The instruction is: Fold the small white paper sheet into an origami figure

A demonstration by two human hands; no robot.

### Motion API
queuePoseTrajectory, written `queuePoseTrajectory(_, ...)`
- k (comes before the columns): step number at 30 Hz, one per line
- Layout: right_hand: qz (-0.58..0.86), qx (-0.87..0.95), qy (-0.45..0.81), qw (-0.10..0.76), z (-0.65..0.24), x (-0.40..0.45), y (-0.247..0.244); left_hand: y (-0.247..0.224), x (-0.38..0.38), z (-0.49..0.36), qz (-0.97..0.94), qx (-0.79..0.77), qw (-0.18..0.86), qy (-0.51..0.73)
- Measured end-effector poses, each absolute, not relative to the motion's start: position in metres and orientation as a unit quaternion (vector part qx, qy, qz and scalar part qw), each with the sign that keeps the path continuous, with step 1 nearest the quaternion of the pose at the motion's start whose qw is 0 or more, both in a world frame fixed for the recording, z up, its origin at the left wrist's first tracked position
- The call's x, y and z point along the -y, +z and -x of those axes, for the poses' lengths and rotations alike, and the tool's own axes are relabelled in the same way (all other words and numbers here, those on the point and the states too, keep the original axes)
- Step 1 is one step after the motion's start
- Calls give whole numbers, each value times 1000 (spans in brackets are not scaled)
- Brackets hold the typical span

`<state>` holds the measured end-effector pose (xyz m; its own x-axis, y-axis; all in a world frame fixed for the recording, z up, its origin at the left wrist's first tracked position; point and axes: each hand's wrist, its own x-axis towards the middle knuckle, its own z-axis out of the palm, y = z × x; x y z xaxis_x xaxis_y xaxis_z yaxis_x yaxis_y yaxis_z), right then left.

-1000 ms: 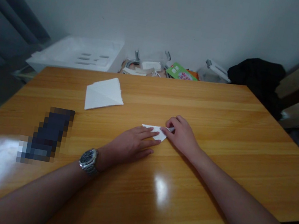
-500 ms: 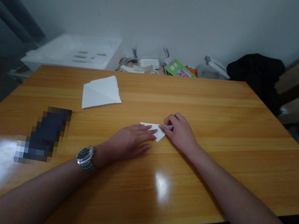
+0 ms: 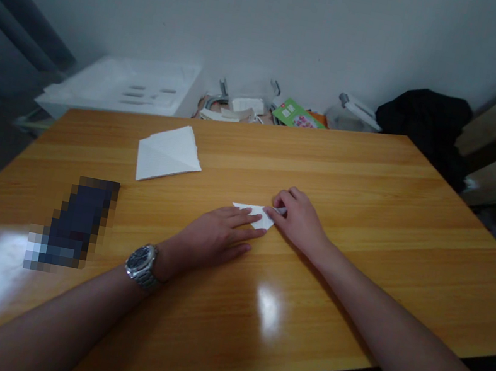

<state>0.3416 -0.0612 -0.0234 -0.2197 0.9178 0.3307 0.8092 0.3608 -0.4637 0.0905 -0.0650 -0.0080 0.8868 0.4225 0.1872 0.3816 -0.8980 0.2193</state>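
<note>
Duly located the folded white paper (image 3: 264, 222) on the wood-grain table (image 3: 372, 188), straight ahead at twelve o'clock. Recorded the left hand (image 3: 215, 236) at the paper's eight o'clock, palm down, with extended fingers laid across it. Recorded the right hand (image 3: 300, 218) at three o'clock, with the paper's right end pinched between thumb and curled fingers. Noted a white paper stack (image 3: 169, 156) toward ten o'clock.

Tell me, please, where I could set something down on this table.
Bare tabletop stretches from the right hand to the right edge, and between the forearms. It is crowded where the left hand touches folded paper, and leftward, with white sheets and a blurred object.
</note>
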Motion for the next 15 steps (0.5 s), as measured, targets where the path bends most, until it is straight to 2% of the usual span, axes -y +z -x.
queuePoseTrajectory(15, 547, 775, 106, 298, -343, 62, -24, -8, 65, -93, -969, -199, 90, 118)
